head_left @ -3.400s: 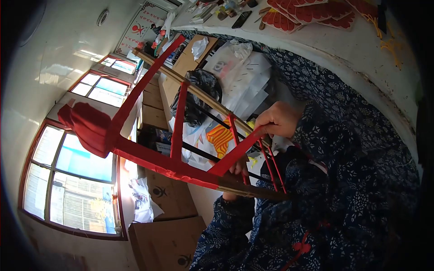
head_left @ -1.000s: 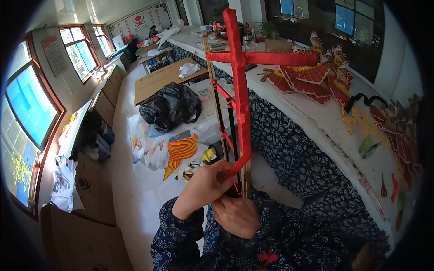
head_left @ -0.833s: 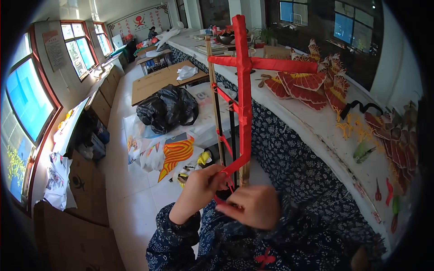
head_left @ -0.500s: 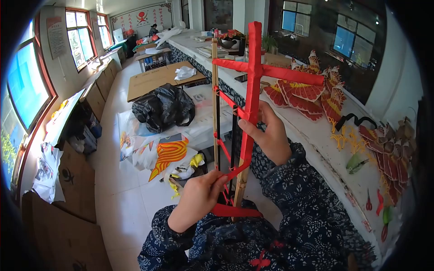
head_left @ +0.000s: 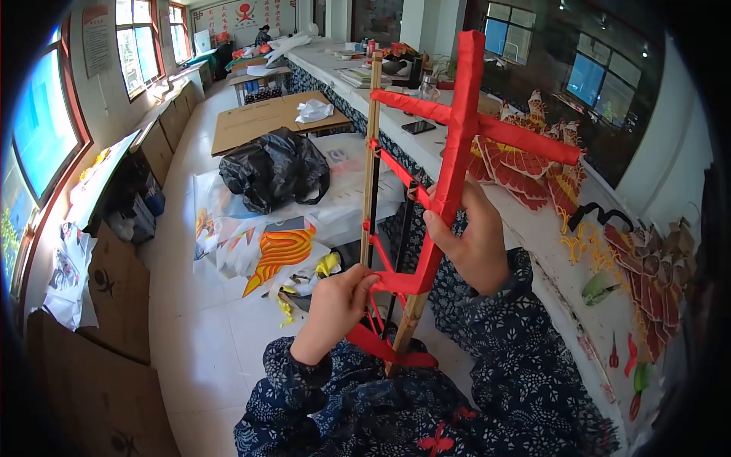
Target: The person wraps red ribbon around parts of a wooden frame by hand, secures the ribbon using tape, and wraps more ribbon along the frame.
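A tall frame of bamboo and black rods stands upright before me, its right post [head_left: 461, 114] and crossbars wrapped in red strip. The lower part of that post shows bare bamboo [head_left: 411, 314]. My left hand [head_left: 333, 307] pinches the red strip [head_left: 400, 282], which runs taut from the post toward the left. Around the red-wrapped post, at mid height, my right hand [head_left: 474, 234] is closed, thumb in front and fingers partly hidden behind. A red band [head_left: 373, 346] crosses the frame's lower end near my lap.
On the right bench [head_left: 533, 236] lie red-and-yellow scaled pieces [head_left: 518, 171], scissors [head_left: 614, 352] and a phone [head_left: 418, 127]. At left are a black plastic bag [head_left: 276, 169], printed sheets [head_left: 228, 247] and cardboard [head_left: 263, 122]. A person [head_left: 263, 35] is far back.
The frame has tilted and shifted right, with my right hand moving along with it. My left hand has moved slightly up and left, and the strip now leaves the post more level.
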A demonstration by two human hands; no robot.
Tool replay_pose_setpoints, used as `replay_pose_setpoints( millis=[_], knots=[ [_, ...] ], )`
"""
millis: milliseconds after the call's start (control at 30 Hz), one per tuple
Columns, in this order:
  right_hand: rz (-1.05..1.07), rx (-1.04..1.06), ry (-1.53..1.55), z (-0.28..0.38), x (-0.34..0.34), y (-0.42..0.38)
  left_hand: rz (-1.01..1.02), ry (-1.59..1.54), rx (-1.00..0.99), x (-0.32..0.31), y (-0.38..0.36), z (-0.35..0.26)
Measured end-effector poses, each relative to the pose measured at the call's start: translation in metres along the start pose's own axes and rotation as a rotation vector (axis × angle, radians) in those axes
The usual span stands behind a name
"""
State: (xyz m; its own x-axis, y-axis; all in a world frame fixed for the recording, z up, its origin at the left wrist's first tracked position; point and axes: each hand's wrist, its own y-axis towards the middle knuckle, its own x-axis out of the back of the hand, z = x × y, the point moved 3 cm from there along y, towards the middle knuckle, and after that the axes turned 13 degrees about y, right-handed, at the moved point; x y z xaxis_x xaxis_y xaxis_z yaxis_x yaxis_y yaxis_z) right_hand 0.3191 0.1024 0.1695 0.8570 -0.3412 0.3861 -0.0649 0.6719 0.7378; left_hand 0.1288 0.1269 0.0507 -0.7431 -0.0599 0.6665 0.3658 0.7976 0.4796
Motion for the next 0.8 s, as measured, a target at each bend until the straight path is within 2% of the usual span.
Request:
replay_pose_setpoints(
  millis=[133, 233, 400, 533, 667, 767, 800],
  knots=[
    [-0.013, 0.027, 0.008, 0.004, 0.0, -0.002, -0.021, 0.004, -0.018, -0.015, 0.013, 0.001],
    [-0.026, 0.019, 0.007, 0.001, 0.001, -0.004, -0.098, 0.128, -0.12, -0.021, 0.021, -0.004],
    [-0.04, 0.026, 0.034, -0.002, 0.002, -0.006, -0.063, 0.246, -0.142, -0.032, 0.027, -0.019],
    [-0.008, -0.061, 0.026, -0.001, 0.007, -0.006, -0.1, 0.331, -0.223, -0.037, 0.03, -0.031],
    [0.09, -0.109, 0.114, -0.004, 0.012, -0.009, -0.168, 0.276, -0.24, -0.034, 0.031, -0.037],
    [0.229, 0.073, 0.195, -0.017, 0.011, -0.016, -0.289, -0.053, 0.009, -0.04, 0.032, -0.029],
    [0.227, 0.071, 0.197, -0.023, 0.012, -0.019, -0.286, -0.051, 0.009, -0.045, 0.033, -0.026]
  ],
)
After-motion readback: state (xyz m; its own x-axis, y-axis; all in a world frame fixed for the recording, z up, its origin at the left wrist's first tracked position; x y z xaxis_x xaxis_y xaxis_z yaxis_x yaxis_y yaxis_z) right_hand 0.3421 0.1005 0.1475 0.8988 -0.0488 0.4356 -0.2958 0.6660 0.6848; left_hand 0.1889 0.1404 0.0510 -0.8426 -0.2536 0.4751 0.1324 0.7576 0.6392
